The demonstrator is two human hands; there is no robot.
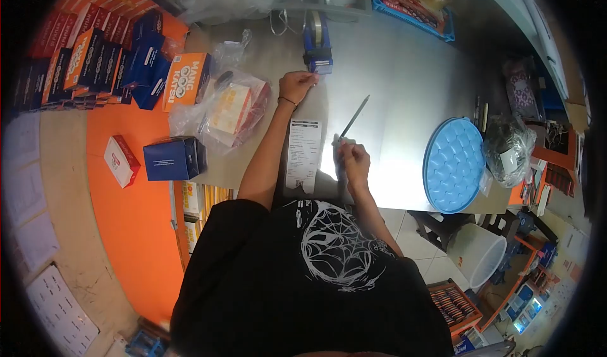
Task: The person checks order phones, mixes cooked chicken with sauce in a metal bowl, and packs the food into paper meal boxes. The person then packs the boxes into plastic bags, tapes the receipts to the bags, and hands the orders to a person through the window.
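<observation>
My left hand [298, 87] is at the front of a blue tape dispenser [316, 41], its fingers pinched together; what they hold, if anything, is too small to make out. My right hand [355, 161] is closed near the table's front edge, close to the lower end of a thin dark pointed tool [355, 115]. Whether the fingers grip that tool or something else is unclear. Between my forearms a long white printed slip [304, 155] lies on the metal table [392, 72].
A round blue lid [454, 165] lies at the right beside a clear plastic bundle [508, 158]. Plastic-wrapped boxes [235, 109], an orange box [186, 81] and a dark blue box [172, 159] stand left. A blue basket [414, 14] is at the back.
</observation>
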